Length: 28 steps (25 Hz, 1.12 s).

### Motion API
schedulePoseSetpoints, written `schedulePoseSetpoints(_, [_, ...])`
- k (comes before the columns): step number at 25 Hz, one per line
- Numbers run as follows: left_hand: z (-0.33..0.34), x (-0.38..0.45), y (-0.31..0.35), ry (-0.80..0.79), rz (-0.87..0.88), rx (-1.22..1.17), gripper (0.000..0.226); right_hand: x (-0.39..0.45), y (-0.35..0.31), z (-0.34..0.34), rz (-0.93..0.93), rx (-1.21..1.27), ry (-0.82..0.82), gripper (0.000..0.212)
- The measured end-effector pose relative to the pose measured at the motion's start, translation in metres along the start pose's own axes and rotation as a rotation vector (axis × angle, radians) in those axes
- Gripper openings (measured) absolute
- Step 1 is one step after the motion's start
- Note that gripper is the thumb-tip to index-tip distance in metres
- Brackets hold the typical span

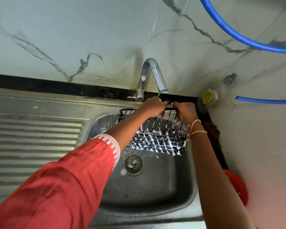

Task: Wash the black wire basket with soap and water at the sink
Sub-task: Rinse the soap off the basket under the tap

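The steel sink (155, 195) fills the near middle of my view, its ribbed draining board (35, 138) running off to the left and the marble wall (89, 38) rising at the far side. Over the basin I hold the black wire basket (157, 138), tipped so its mesh bottom faces me, white suds clinging to nearly every wire. The tap (153, 75) arches just above the basket's far rim; I can make out only a thin trickle at the spout, if any.

My left hand (153, 107) grips the far top rim, fingers curled over the wire, and my right hand (185, 112) grips the same rim just beside it, at the right end. Both are clamped on the basket, nearly touching each other.

I judge the soaping is done or nearly so, and rinsing is the step at hand. Next I would need a proper flow from the tap, then turn the basket under it so water reaches the bottom mesh and corners. The wet, soapy wire could slip, so I should keep one hand firmly on the rim.

A few blobs of foam sit by the drain (133, 163).
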<state>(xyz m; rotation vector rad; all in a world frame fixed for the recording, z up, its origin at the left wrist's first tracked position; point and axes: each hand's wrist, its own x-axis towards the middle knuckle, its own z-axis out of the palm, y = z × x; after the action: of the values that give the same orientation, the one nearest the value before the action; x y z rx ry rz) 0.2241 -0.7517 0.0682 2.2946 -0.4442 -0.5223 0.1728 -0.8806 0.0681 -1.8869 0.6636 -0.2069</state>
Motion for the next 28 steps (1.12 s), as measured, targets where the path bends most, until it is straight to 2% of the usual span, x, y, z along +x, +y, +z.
schedulePoseSetpoints(3, [0.004, 0.005, 0.008, -0.077, 0.044, -0.348, 0.023, 0.011, -0.010, -0.014, 0.045, -0.210, -0.060, 0.034])
schedulePoseSetpoints(6, [0.007, -0.002, -0.005, -0.090, 0.118, -0.519, 0.036, 0.016, -0.020, -0.010, 0.091, -0.348, -0.113, 0.023])
schedulePoseSetpoints(8, [0.005, -0.005, -0.007, -0.085, 0.071, -0.568, 0.044, 0.013, -0.030, 0.003, 0.099, -0.406, -0.105, 0.034])
schedulePoseSetpoints(11, [0.001, -0.004, -0.001, -0.007, -0.019, -0.406, 0.034, -0.001, -0.048, 0.028, 0.039, -0.423, -0.092, 0.039])
schedulePoseSetpoints(12, [0.002, 0.003, -0.005, 0.032, -0.086, -0.432, 0.031, -0.003, -0.051, 0.037, 0.023, -0.417, -0.076, 0.040])
schedulePoseSetpoints(15, [-0.003, 0.003, -0.025, 0.145, -0.325, -0.728, 0.032, -0.017, -0.050, 0.059, -0.118, -0.550, -0.103, 0.044])
schedulePoseSetpoints(18, [-0.010, -0.003, -0.051, 0.222, -0.484, -0.988, 0.054, -0.022, -0.030, 0.056, -0.311, -0.691, -0.207, 0.044])
schedulePoseSetpoints(20, [-0.012, -0.007, -0.062, 0.250, -0.566, -1.055, 0.063, -0.015, -0.020, 0.046, -0.300, -0.750, -0.187, 0.044])
schedulePoseSetpoints(23, [-0.016, -0.005, -0.062, 0.268, -0.451, -1.004, 0.040, -0.005, -0.024, 0.046, -0.180, -0.810, -0.128, 0.049])
schedulePoseSetpoints(26, [-0.017, -0.009, -0.050, 0.232, -0.298, -0.892, 0.037, 0.000, -0.038, 0.047, -0.154, -0.835, -0.110, 0.044])
schedulePoseSetpoints(28, [-0.018, -0.009, -0.049, 0.342, -0.299, -0.883, 0.030, -0.005, -0.046, 0.047, -0.175, -0.938, -0.052, 0.045])
